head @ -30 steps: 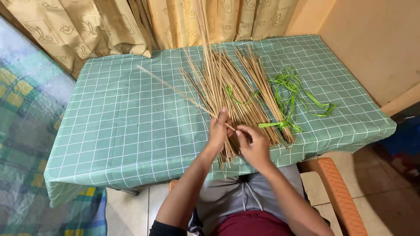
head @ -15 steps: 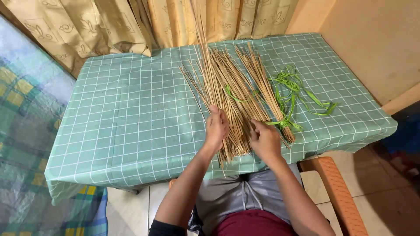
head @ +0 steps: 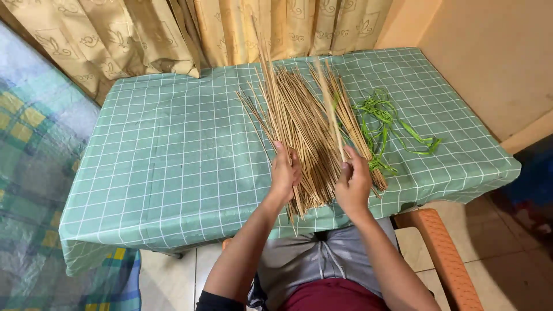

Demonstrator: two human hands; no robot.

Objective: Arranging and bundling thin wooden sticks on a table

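A fan of long thin tan sticks [head: 302,124] lies on a table under a green checked cloth [head: 173,155]. My left hand [head: 284,173] rests on the near left part of the pile, fingers curled around a few sticks. My right hand [head: 352,183] pinches one stick [head: 330,109] that rises away from me, blurred by motion, above the right side of the pile. Green leaf strips [head: 383,124] lie in a loose tangle to the right of the sticks.
Patterned beige curtains [head: 190,29] hang behind the table's far edge. A tan wall [head: 489,52] stands at the right. An orange chair edge [head: 440,247] shows by my right arm. A checked blue-green fabric [head: 29,173] lies at the left.
The single stick, first angled out to the left over the cloth, has swung across to the right side of the pile. My right hand moved right and slightly forward with it.
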